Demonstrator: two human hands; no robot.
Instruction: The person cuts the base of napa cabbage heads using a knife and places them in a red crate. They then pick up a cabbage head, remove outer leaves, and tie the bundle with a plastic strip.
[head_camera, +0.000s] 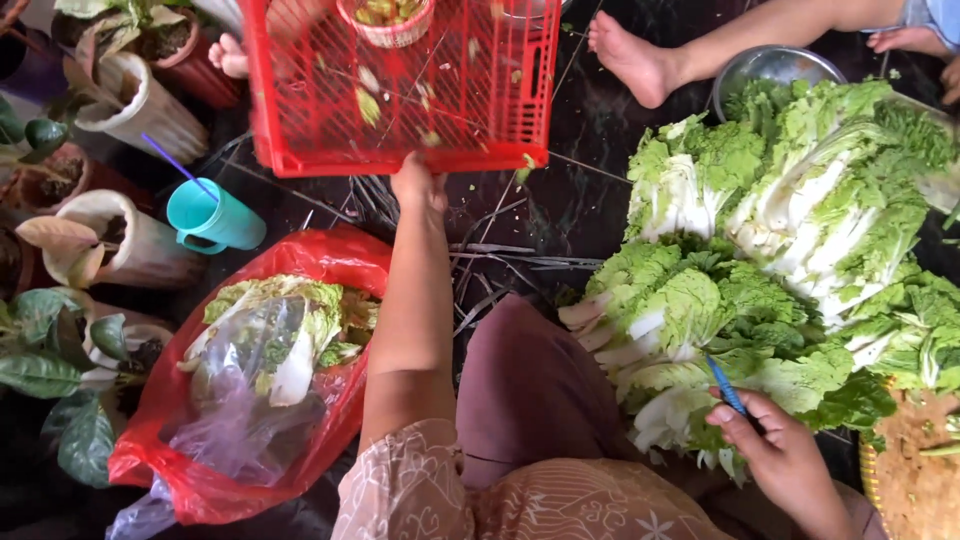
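Gripping red lattice plastic crate (400, 90), left hand (420, 185); right hand (775, 450) closed around slim blue handle (727, 385).

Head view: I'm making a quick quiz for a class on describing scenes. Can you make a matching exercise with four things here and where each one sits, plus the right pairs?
Things:
1. red crate
2. teal cup
3. red plastic bag
4. blue-handled tool

Places:
A. in the grip of the right hand, over the cabbage pile
B. lower left, holding cabbage scraps
C. top centre, its near edge held by the left hand
D. on the floor beside the potted plants, a purple straw in it

Pairs: 1-C, 2-D, 3-B, 4-A
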